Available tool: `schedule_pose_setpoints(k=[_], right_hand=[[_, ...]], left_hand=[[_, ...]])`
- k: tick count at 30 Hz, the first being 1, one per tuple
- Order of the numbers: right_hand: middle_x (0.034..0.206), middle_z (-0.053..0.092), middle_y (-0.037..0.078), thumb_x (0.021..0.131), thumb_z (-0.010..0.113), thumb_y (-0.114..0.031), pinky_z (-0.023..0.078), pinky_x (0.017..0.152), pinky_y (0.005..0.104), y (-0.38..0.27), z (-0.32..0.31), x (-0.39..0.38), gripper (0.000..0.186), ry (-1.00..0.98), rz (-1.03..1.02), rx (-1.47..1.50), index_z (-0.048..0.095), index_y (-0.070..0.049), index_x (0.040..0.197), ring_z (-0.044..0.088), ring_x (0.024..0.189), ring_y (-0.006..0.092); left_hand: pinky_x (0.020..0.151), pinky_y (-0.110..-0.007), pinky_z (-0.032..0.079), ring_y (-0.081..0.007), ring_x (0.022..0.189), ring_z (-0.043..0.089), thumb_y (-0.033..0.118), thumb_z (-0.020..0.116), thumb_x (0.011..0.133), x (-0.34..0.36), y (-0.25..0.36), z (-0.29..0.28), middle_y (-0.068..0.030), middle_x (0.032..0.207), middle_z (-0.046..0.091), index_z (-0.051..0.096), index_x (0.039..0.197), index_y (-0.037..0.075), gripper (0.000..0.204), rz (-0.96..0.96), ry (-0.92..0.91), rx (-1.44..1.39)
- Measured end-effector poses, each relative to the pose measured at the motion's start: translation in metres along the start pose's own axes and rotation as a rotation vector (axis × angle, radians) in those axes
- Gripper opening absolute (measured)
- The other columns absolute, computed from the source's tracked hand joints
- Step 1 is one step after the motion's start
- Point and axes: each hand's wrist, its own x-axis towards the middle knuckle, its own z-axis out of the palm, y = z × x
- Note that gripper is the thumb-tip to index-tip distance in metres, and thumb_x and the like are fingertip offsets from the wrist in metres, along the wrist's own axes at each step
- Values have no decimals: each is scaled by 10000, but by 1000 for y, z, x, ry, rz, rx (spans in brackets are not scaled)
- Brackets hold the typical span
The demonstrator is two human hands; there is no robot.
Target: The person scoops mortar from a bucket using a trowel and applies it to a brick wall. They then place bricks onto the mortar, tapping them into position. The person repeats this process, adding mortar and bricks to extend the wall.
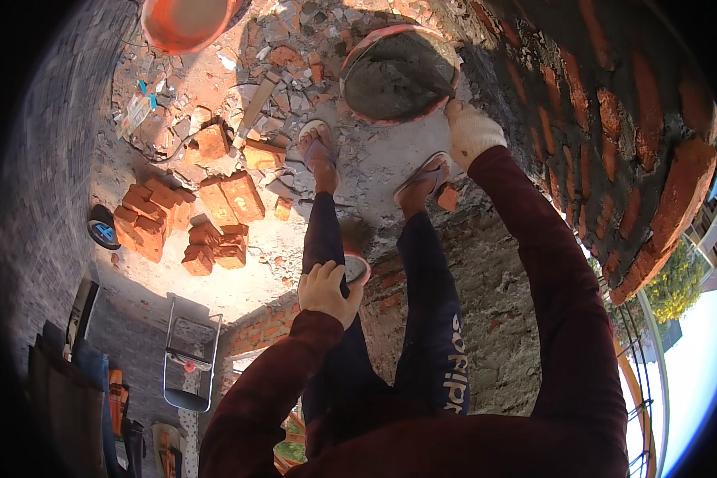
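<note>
My right hand (475, 131), in a whitish work glove, is closed at the right rim of a round orange basin (364, 49). It grips what looks like a trowel (440, 83), whose blade lies in the wet grey mortar (398, 76); the handle is hidden by the glove. My left hand (327, 293) is bare and rests on my left knee, fingers laid over the dark trouser leg, holding nothing. Just beside that knee a reddish round container (357, 269) shows in part.
A rough brick wall (581, 119) with mortar joints rises close on the right. Stacked bricks (147, 219) and broken rubble (287, 60) cover the ground at left. Another orange basin (185, 24) is at the far left. A metal-framed chair (190, 358) stands lower left.
</note>
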Motion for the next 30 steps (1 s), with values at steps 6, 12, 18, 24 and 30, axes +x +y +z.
schedule_pose_setpoints(k=[6, 12, 18, 24, 30], right_hand=[[1133, 696, 268, 875, 607, -123, 550, 911, 502, -21, 58, 29, 351, -51, 62, 427, 602, 2, 1203, 684, 1066, 444], [764, 650, 176, 897, 643, -169, 553, 593, 442, -89, 96, 65, 323, -44, 173, 1203, 568, 21, 1149, 670, 650, 346], [635, 555, 63, 863, 689, -14, 413, 387, 324, -102, 106, 39, 298, -8, 275, 1937, 588, 10, 1142, 516, 424, 168], [660, 554, 22, 867, 671, 27, 407, 399, 302, -78, 151, 41, 373, 18, 112, 1994, 581, 44, 1228, 499, 438, 137], [698, 569, 18, 859, 663, 49, 400, 415, 281, -34, 124, 1, 537, 62, 59, 1880, 551, 33, 1385, 495, 461, 113]], left_hand=[[1096, -503, 424, -396, 1271, 562, 369, 740, 848, 1, 4, -5, -174, 1294, 665, 717, 1181, 25, 479, 27, 1, -20], [1103, -504, 419, -402, 1282, 553, 364, 744, 850, 2, -2, -6, -185, 1307, 657, 716, 1179, 28, 471, 13, -40, -1], [1110, -514, 413, -406, 1288, 550, 361, 756, 849, 0, -8, -3, -180, 1326, 650, 707, 1202, 39, 481, 53, -56, 70], [1106, -515, 422, -416, 1289, 549, 343, 764, 845, -4, -7, 1, -174, 1320, 654, 705, 1211, 43, 476, 66, -51, 73], [1102, -492, 425, -389, 1284, 554, 332, 749, 849, -1, -8, 1, -172, 1317, 649, 701, 1199, 32, 464, 100, 0, 106]])
